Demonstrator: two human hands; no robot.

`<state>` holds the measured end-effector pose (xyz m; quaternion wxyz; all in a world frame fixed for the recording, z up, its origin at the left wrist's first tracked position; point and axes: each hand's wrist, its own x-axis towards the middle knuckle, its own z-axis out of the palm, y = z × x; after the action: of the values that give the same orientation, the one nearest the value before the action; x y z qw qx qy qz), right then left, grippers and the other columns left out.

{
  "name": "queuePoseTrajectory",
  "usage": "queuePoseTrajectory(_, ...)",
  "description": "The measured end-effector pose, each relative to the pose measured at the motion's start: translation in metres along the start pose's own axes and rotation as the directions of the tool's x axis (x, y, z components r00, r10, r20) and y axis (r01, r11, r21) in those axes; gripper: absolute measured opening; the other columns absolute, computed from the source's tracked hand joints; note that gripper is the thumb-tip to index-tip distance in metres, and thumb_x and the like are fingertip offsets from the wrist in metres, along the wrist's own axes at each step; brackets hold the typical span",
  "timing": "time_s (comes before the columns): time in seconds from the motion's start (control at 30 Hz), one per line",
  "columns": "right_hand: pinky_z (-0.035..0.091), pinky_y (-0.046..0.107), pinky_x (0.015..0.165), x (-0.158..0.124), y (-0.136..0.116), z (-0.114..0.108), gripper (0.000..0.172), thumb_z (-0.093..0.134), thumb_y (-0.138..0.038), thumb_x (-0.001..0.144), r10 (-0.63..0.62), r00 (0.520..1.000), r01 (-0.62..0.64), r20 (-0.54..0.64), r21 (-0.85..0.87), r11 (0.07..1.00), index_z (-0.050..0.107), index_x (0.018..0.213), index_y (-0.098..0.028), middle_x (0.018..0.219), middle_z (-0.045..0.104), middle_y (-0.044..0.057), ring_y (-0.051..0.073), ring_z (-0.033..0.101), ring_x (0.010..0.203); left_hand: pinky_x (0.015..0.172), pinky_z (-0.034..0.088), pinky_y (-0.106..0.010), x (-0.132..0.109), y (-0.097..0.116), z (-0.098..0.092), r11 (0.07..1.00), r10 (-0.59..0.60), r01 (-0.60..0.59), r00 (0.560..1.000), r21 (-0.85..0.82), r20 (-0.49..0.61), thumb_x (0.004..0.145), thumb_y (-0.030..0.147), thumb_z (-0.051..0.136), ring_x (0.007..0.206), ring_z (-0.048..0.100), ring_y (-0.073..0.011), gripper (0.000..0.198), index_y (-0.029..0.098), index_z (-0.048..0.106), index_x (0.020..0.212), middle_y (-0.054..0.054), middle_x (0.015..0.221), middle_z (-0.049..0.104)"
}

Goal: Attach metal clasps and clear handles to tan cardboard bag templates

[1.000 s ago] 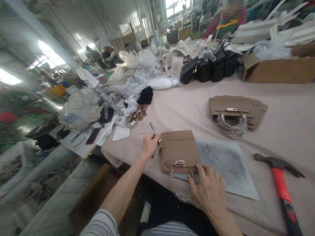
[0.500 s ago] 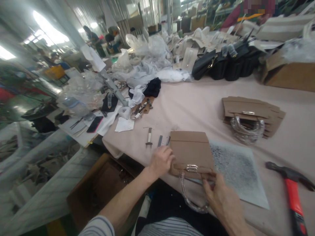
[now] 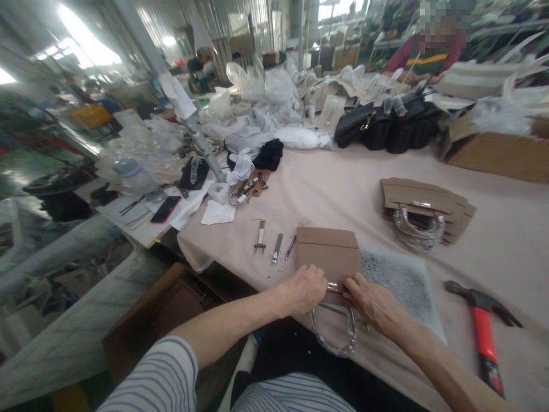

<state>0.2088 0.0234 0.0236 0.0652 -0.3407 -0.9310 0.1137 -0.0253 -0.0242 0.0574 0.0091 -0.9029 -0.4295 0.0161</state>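
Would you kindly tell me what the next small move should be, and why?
Perhaps press down gently beside the silvery clasp, since the left hand and right hand are at either side of it on the brown bag.

The left hand (image 3: 306, 289) has moved from the tan bag's (image 3: 328, 252) left edge to beside its clasp (image 3: 331, 286) — the right hand (image 3: 365, 294), up from the bag's corner, perhaps touches the clasp.

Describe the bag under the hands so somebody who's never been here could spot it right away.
Find the pink-covered table and look along its near edge. There, the left hand and right hand are on a flat brown bag with a silver clasp. It lies singly, unlike the fanned brown stack farther back to the right.
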Motion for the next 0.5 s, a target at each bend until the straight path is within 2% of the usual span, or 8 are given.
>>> queuePoseTrajectory(0.17, 0.040, 0.028, 0.056, -0.004, -0.001, -0.008, 0.028, 0.034, -0.004, 0.093, -0.139, 0.990, 0.138, 0.039, 0.008, 0.990, 0.055, 0.103, -0.020, 0.094, 0.058, 0.005, 0.015, 0.056, 0.067, 0.063, 0.050, -0.034, 0.006, 0.016, -0.011, 0.998, -0.052, 0.051, 0.998, 0.020, 0.038, 0.093, 0.011, 0.045, 0.084, 0.058, -0.0266, 0.014, 0.008, 0.058, 0.096, -0.015, 0.091, 0.057)
queuePoseTrajectory(0.27, 0.045, 0.029, 0.062, -0.009, 0.001, -0.008, 0.033, 0.035, -0.003, 0.091, -0.169, 0.985, 0.169, 0.018, 0.028, 0.985, 0.056, 0.110, -0.020, 0.097, 0.058, 0.006, 0.018, 0.059, 0.075, 0.060, 0.050, -0.033, 0.016, 0.020, -0.016, 0.996, -0.091, 0.091, 0.991, 0.006, 0.103, 0.095, 0.012, 0.044, 0.084, 0.061, -0.0273, 0.016, 0.007, 0.059, 0.098, -0.016, 0.090, 0.058)
queuePoseTrajectory(0.4, 0.046, 0.027, 0.063, -0.013, 0.005, -0.005, 0.031, 0.035, -0.004, 0.092, -0.157, 0.987, 0.159, -0.025, 0.072, 0.985, 0.060, 0.102, -0.021, 0.096, 0.058, 0.006, 0.017, 0.060, 0.078, 0.066, 0.053, -0.035, 0.025, 0.019, -0.020, 1.000, 0.002, -0.001, 0.980, -0.004, 0.198, 0.091, 0.011, 0.051, 0.087, 0.063, -0.0280, 0.014, 0.006, 0.062, 0.097, -0.016, 0.088, 0.061)
queuePoseTrajectory(0.5, 0.047, 0.025, 0.064, -0.016, 0.009, -0.006, 0.028, 0.037, -0.004, 0.090, -0.136, 0.989, 0.142, -0.051, 0.122, 0.982, 0.059, 0.091, -0.021, 0.096, 0.058, 0.006, 0.015, 0.059, 0.077, 0.071, 0.055, -0.036, 0.020, 0.012, -0.019, 1.000, 0.009, -0.004, 0.982, -0.027, 0.190, 0.089, 0.014, 0.056, 0.089, 0.063, -0.0279, 0.015, 0.005, 0.062, 0.100, -0.017, 0.094, 0.063)
